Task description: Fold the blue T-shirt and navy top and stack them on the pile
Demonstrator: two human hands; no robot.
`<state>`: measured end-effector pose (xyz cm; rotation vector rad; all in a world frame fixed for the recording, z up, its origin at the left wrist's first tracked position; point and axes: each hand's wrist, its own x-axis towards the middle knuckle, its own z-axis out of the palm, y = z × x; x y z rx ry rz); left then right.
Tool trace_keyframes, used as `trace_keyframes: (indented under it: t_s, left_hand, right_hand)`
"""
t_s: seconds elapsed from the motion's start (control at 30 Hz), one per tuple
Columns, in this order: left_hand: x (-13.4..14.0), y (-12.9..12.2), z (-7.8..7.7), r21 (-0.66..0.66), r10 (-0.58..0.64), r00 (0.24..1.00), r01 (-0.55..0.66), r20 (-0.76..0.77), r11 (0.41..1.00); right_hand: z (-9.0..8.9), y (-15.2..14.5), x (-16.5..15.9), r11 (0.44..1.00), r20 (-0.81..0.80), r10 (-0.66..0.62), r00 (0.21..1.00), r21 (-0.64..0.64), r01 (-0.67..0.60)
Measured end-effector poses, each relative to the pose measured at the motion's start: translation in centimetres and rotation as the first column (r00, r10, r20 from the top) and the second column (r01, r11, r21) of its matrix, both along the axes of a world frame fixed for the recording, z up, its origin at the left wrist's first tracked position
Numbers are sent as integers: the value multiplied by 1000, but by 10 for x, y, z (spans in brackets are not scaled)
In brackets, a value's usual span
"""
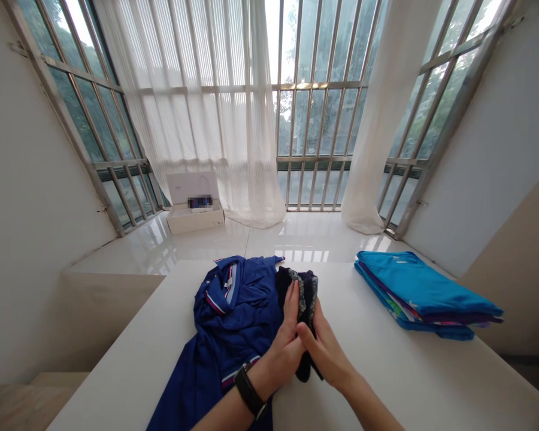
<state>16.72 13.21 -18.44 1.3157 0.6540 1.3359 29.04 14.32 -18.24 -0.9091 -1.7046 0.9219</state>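
Dark socks (pixel 309 294) with grey speckled parts stand bunched between my two hands over the white table. My left hand (pixel 288 341) presses along their left side, its fingers stretched forward. From the right, my right hand (pixel 326 347) closes against them, with its thumb crossing toward the left hand. Dark toe ends poke out below the palms; part of the socks is hidden by my fingers. Just left of them lies a rumpled navy polo shirt (pixel 251 305) with red and white trim, partly under my left forearm.
A folded stack of blue and purple clothes (pixel 422 290) sits on the right of the white table (pixel 354 383). Behind, an open white box (pixel 195 222) rests on the glossy window ledge (pixel 260 239), by sheer curtains (pixel 251 120) and barred windows.
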Motion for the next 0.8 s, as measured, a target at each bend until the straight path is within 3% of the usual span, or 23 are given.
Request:
trace_keyframes:
  t_s: [0.13, 0.23, 0.37, 0.53, 0.63, 0.8]
  left_hand:
    - [0, -3, 4, -134, -153, 940, 202, 304, 970]
    - [-5, -2, 13, -187, -192, 903, 279, 383, 942]
    - [-11, 3, 17, -186, -243, 915, 313, 323, 931]
    - [-17, 10, 11, -102, -164, 982, 173, 93, 980]
    - [-20, 13, 8, -81, -166, 986, 168, 28, 982]
    - [-26, 22, 4, -136, -192, 979, 201, 73, 970]
  right_hand:
    - [-2, -1, -6, 995, -4, -75, 997, -58, 75]
    - [1, 0, -8, 986, 44, -120, 992, -110, 124]
    - [8, 3, 1, 980, 111, -136, 984, -130, 150]
    - [30, 1, 20, 974, 302, -192, 934, -59, 219]
    - [48, 0, 31, 973, 418, -219, 882, 21, 231]
    - [83, 12, 64, 938, 349, -322, 880, -7, 346]
